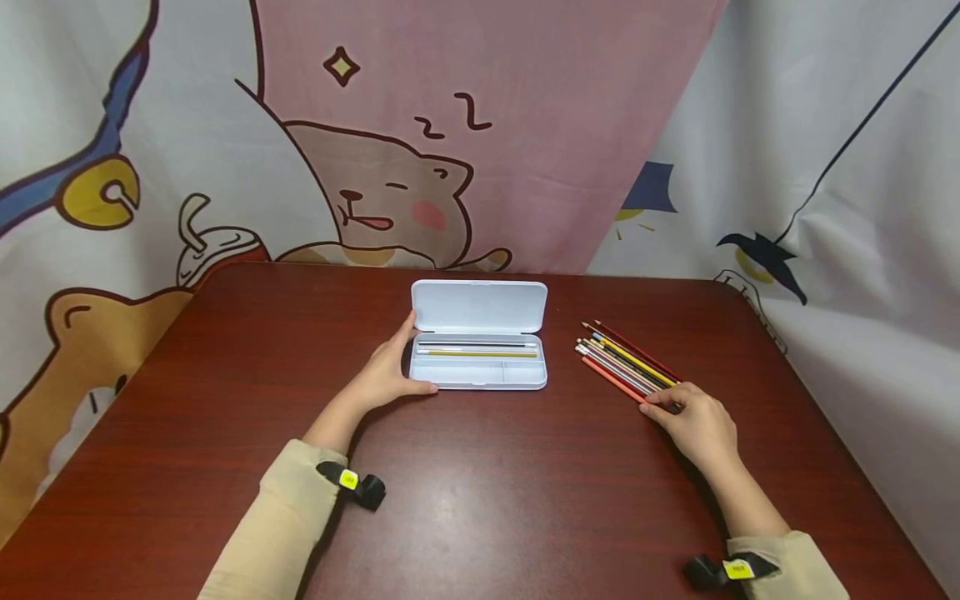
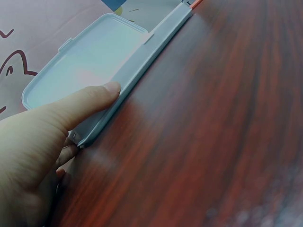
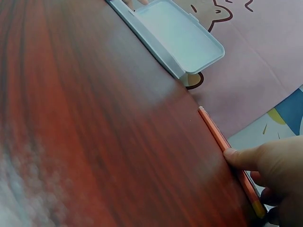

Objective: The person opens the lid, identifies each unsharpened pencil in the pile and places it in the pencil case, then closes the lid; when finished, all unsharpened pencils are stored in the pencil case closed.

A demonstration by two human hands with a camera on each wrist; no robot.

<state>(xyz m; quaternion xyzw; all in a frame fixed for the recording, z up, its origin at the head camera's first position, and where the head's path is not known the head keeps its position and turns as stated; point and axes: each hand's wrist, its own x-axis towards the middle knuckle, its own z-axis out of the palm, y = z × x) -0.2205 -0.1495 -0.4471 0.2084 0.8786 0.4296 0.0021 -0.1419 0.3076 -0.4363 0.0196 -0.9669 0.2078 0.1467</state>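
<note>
A white pencil case (image 1: 477,386) lies with its lid (image 1: 480,305) raised at the back. Inside are a yellow pencil (image 1: 482,353) and a dark pencil (image 1: 472,342). My left hand (image 1: 385,372) grips the case's left end, thumb along the front wall and fingers by the left side; the left wrist view shows the thumb (image 2: 97,97) against the wall. To the right, several coloured pencils (image 1: 626,357) lie slanted in a loose row. My right hand (image 1: 699,423) pinches their near ends, its thumb on the orange pencil (image 3: 215,130) in the right wrist view.
The brown wooden table (image 1: 480,483) runs up to a cartoon-printed curtain (image 1: 570,125) at its back. Between the case and the pencils is a short stretch of tabletop. Black wrist cameras sit on both sleeves.
</note>
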